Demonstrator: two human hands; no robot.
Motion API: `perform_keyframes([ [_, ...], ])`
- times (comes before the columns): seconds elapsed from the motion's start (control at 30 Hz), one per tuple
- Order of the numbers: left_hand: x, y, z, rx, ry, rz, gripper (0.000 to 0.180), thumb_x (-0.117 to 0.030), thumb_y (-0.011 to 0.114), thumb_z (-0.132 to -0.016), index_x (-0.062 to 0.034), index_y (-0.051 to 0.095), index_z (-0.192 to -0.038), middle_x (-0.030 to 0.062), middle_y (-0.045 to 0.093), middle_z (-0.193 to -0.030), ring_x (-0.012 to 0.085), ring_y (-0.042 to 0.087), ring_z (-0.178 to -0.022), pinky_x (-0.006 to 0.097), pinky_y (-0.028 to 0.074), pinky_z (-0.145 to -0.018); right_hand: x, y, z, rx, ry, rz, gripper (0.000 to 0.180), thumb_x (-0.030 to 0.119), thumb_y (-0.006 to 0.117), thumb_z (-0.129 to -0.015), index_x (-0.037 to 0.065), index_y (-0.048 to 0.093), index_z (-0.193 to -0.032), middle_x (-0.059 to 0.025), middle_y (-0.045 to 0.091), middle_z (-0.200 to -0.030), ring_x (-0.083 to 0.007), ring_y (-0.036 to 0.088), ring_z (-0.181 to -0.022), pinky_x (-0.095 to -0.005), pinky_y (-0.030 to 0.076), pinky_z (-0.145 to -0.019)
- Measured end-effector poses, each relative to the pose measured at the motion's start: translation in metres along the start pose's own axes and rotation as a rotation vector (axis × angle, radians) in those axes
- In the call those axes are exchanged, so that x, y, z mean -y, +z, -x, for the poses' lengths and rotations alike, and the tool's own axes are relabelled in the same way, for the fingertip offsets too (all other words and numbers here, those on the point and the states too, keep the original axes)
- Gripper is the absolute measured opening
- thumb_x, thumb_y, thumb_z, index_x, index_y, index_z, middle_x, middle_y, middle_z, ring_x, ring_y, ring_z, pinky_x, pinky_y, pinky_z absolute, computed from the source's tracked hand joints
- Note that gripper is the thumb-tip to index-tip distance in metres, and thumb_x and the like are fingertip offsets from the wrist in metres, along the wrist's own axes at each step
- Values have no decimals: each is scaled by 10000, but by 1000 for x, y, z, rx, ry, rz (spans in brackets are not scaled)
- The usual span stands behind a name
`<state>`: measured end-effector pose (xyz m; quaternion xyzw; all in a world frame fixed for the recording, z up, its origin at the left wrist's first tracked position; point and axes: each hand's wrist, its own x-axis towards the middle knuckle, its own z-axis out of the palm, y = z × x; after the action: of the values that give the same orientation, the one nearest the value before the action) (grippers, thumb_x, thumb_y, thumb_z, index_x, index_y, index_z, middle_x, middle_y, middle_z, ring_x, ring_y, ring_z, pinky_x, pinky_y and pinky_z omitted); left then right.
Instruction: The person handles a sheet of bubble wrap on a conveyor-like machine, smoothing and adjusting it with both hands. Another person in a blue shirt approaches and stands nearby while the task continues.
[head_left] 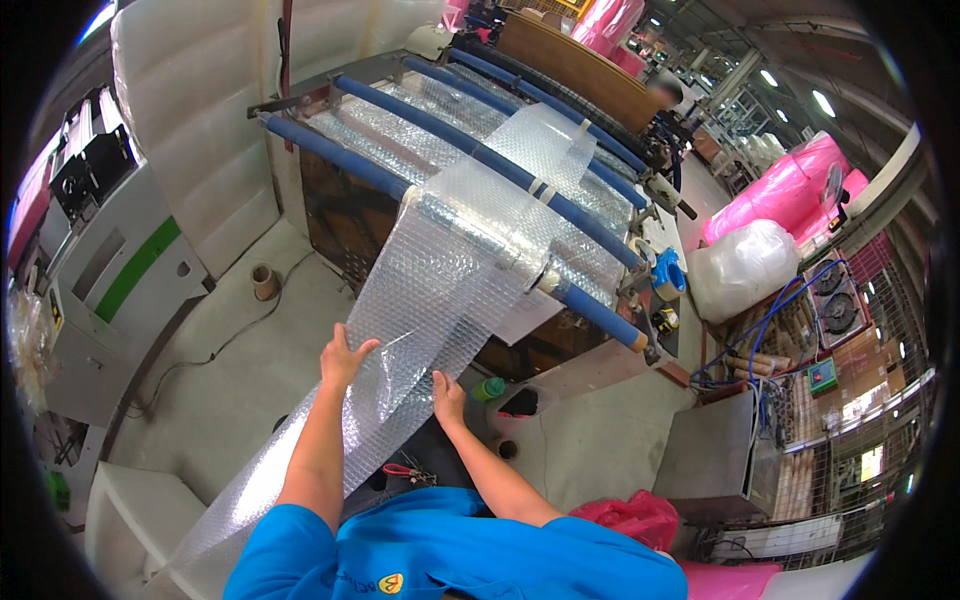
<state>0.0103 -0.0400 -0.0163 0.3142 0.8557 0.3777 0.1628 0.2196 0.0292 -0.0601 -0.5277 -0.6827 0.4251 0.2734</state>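
Note:
A long clear sheet of bubble wrap drapes over the blue front roller and slopes down past my left side. At the sheet's left edge is my left hand, its thumb across the front face and its fingers at the border. My right hand holds the opposite edge slightly lower, thumb on the near side; its other fingers are mostly hidden. Between the two hands the film is creased and shiny. Farther back, more bubble wrap runs over several parallel blue rollers of the machine.
A grey cabinet with a green stripe stands at left. On the floor are a cardboard core and a cable. A green bottle is beside my right hand. Pink wrapped rolls and a metal box are at right.

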Motion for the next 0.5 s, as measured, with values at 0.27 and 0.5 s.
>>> perform_keyframes([
  [0.27, 2, 12, 2, -141, 52, 21, 646, -514, 706, -605, -55, 422, -961, 168, 588, -780, 351, 574, -749, 413, 443, -642, -4, 1, -3, -58, -28, 24, 442, 439, 461, -846, 27, 611, -902, -204, 598, -736, -360, 587, -754, -398, 436, -678],
  [0.5, 7, 6, 4, -41, -5, 30, 647, -507, 707, -608, -63, 414, -976, 168, 580, -763, 359, 567, -742, 416, 439, -641, -1, 5, 8, -5, -12, -72, 455, 433, 440, -864, 14, 603, -795, -116, 532, -564, -241, 566, -577, -356, 424, -575],
])
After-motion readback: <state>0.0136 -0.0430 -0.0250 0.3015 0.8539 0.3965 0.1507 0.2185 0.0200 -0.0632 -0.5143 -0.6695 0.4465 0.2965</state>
